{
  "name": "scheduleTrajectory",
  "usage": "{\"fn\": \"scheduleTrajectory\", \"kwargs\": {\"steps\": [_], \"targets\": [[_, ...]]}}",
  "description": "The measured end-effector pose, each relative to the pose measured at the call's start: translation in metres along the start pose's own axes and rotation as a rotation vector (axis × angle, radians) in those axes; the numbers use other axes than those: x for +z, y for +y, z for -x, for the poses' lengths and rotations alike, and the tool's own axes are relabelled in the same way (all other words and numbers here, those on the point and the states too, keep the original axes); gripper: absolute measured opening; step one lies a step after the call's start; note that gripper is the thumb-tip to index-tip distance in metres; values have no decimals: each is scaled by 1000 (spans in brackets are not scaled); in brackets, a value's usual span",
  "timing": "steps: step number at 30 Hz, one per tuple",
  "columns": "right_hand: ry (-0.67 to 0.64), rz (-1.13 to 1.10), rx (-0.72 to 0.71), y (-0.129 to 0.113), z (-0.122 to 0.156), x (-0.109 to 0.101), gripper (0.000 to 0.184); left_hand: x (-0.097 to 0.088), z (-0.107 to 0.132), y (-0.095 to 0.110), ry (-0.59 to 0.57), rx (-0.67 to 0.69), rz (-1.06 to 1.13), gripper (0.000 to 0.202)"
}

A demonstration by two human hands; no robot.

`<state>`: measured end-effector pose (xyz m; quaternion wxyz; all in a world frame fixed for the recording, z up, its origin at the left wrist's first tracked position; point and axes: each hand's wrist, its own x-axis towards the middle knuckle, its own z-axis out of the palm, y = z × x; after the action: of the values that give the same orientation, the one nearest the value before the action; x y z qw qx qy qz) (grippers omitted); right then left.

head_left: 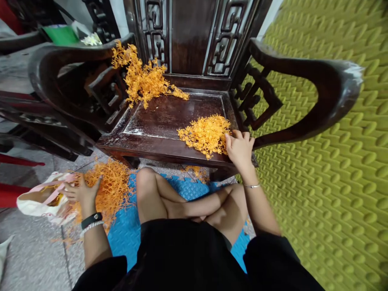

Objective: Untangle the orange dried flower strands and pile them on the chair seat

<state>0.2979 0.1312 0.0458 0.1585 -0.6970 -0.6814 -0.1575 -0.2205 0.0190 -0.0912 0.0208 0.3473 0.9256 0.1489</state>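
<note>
My right hand (pixel 240 148) rests on the seat of a dark carved wooden chair (pixel 163 117), its curled fingers touching a small pile of orange strands (pixel 205 134). What the fingertips pinch is hidden. My left hand (pixel 82 193) is low on the left with spread fingers, pressed onto a big heap of orange strands (pixel 110 188) on the floor, beside a white cloth bag (pixel 39 200). Another clump of orange strands (pixel 142 79) leans in the chair's back left corner.
I sit cross-legged on a blue foam mat (pixel 124 230) in front of the chair. A green textured padded wall (pixel 333 182) fills the right. Grey stone floor (pixel 33 254) lies on the left, with dark furniture and red legs (pixel 12 194) beyond.
</note>
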Motion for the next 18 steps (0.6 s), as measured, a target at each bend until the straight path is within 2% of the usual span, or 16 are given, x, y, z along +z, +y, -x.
{"fn": "scheduleTrajectory", "kwargs": {"steps": [3,4,5,6,8,10,12,15,18], "targets": [[106,-114,-8,4,1,10,43,-15,15,20,306,55,227,61],[133,-152,8,5,0,13,39,-16,24,31,341,112,312,54],[155,-191,31,6,-1,15,34,-15,36,44,326,179,391,48],[175,-233,56,6,-2,16,32,-10,52,61,253,258,461,44],[227,-327,96,3,-1,13,37,11,93,100,30,430,523,37],[318,-433,115,-4,8,3,41,41,142,146,-267,660,558,21],[442,-541,138,-13,29,-11,33,71,186,193,-506,814,566,15],[545,-698,225,-28,82,-25,22,106,225,250,-709,837,541,24],[362,-883,373,-37,141,-18,18,120,228,280,-862,777,571,29]]}}
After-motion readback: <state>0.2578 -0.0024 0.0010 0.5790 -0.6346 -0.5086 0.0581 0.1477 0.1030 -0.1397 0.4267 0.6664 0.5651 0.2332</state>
